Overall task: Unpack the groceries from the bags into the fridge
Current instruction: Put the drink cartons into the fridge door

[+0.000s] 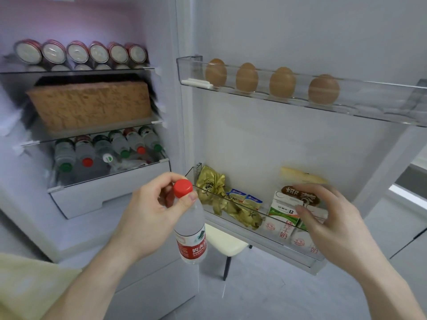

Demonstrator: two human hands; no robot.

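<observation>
Nearest, the left hand [152, 204] pinches the red cap [183, 188] of a water bottle [190, 229], fingers and thumb curled round the neck; the bottle hangs upright in front of the open fridge, level with the lower door bin [272, 236], touching no shelf. Right hand [332, 225] holds nothing: fingers spread and loosely bent, reaching over the front edge of that bin, fingertips [301, 209] blurred just above the milk cartons [285, 218]; contact cannot be told. Same bin, left to right: gold foil packs [211, 187], two small blue-and-white packets [245, 198], the cartons, and behind them a brown-labelled pack [300, 196] with a pale yellow item [302, 177] at the back. Below the bin, a white seat [227, 241] on a dark leg stands on the grey floor. Further in, left compartment: a drawer [108, 181] holds bottles lying down, caps [87, 162] red, green and white toward the camera. Shelf above carries a tan block [92, 103], its kind unclear. Top shelf: a row of red cans [78, 51] lying end-on. Upper door rack [300, 100]: four brown eggs [247, 77] standing in a line, spaced apart.
</observation>
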